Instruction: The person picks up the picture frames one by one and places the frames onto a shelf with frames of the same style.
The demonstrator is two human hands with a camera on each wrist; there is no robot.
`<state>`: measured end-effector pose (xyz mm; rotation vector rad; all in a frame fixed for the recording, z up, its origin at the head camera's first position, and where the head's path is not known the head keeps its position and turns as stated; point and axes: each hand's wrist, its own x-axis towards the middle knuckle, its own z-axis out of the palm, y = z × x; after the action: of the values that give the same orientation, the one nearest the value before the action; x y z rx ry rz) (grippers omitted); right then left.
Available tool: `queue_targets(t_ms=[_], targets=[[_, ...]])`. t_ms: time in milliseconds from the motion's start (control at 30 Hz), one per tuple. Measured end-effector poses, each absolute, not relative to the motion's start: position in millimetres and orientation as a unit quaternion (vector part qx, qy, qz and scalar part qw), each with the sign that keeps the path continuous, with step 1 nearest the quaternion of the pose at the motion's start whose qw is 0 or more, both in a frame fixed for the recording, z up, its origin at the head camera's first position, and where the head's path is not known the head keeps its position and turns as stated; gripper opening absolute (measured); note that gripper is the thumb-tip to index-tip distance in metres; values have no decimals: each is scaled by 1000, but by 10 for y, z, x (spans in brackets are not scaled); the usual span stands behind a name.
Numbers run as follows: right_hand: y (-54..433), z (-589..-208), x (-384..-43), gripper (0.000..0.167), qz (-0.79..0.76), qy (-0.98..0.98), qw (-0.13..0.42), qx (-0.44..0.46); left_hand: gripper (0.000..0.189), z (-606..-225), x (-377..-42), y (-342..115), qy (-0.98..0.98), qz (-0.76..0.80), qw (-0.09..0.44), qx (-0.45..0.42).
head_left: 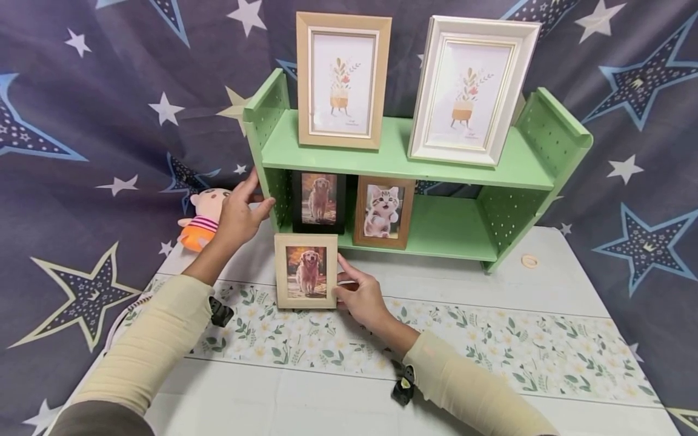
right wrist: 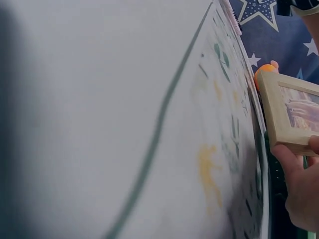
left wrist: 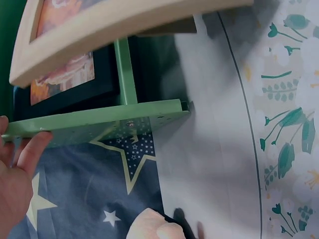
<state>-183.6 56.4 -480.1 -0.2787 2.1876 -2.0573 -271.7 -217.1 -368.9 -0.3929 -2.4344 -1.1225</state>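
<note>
My right hand (head_left: 362,297) pinches the right edge of a pale wooden photo frame (head_left: 279,272) with a golden-retriever picture, thumb at the front. That frame stands upright before the left end of a green two-tier shelf (head_left: 349,158). In the right wrist view, fingers (right wrist: 286,159) hold it by its border. My left hand (head_left: 240,212) rests with extended fingers against the outside of the shelf's left side panel; the left wrist view shows its thumb on the panel (left wrist: 99,117). Inside the lower tier stand a black dog-photo frame (head_left: 319,203) and a brown kitten-photo frame (head_left: 383,212).
On the top tier stand a light-wood frame (head_left: 343,79) and a white frame (head_left: 474,91), both with plant prints. A plush toy (head_left: 200,229) sits left of the shelf. A small ring (head_left: 529,261) lies on the table at right. Star-patterned cloth (head_left: 125,121) hangs behind.
</note>
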Motion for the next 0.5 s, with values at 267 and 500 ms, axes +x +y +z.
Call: queue_targets(t_ms=[267,500], targets=[[812,-4705,-1799,75,-680,725,68,-84,82,-3678,-2710,-2159,-878,-402,219,-143],[1049,-4635,-1780,76,-688,716,86,-83,82,-3685,-2713,-2159,-877,-405,216,-140]])
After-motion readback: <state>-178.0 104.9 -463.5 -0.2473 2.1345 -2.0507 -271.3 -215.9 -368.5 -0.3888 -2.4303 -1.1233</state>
